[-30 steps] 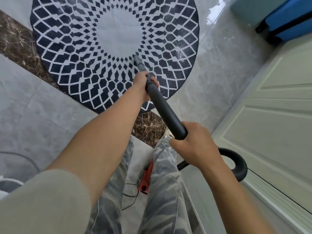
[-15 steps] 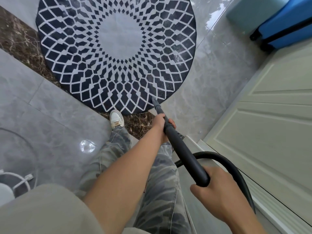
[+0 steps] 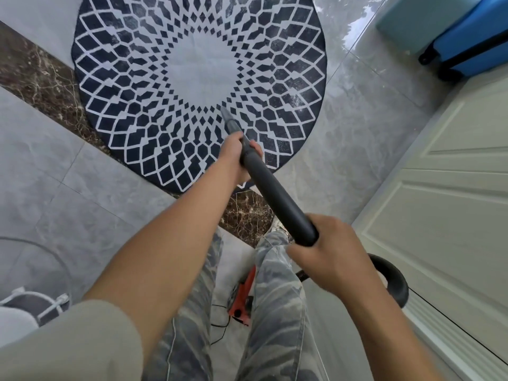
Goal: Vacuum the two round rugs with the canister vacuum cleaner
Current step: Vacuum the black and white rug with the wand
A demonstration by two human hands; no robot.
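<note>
Head view: left hand, right hand grip wand; nozzle on rug.

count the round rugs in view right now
1. The patterned round rug lies on the floor straight ahead, with the tip of the vacuum wand pointing at it near its middle. A second rug may lie outside the frame.
</note>
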